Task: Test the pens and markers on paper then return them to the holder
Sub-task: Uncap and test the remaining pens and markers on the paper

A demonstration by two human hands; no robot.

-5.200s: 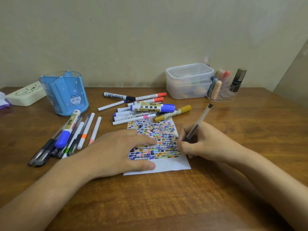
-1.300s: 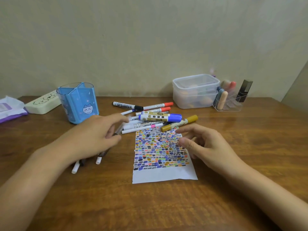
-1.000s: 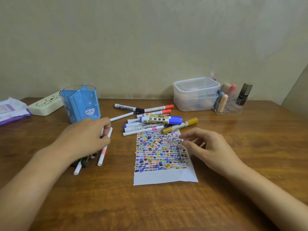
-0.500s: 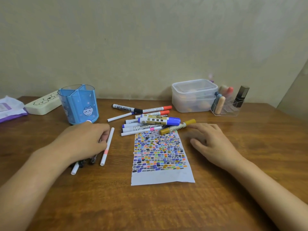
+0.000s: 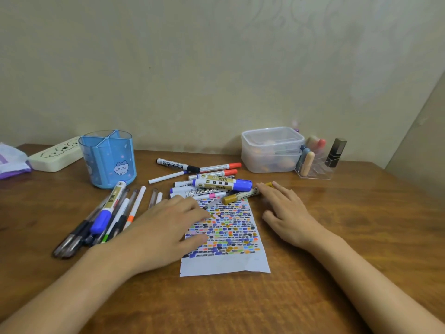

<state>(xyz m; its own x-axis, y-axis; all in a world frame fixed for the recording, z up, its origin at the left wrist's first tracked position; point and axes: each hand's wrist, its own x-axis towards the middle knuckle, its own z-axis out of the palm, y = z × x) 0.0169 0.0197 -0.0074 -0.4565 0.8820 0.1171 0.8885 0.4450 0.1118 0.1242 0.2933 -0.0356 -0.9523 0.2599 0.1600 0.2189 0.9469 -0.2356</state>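
A sheet of paper (image 5: 226,263) covered in coloured dabs lies on the wooden table. My left hand (image 5: 166,227) rests flat on the paper's left edge, fingers spread. Just right of the paper, my right hand (image 5: 284,210) lies with straight fingers touching the gold marker (image 5: 238,196). Behind the paper is a pile of markers (image 5: 216,184), with a big blue-capped one on top. Several pens and markers (image 5: 106,218) lie in a row to the left. The blue holder (image 5: 108,160), split into compartments, stands empty at the back left.
A clear lidded plastic box (image 5: 272,150) and a clear organizer (image 5: 317,165) with small tubes stand at the back right. A cream case (image 5: 55,155) and a purple-white packet (image 5: 12,160) lie at the far left. The wall runs close behind the table.
My left hand laid the pen among the row on the left and moved right onto the paper. My right hand reached forward to the gold marker.
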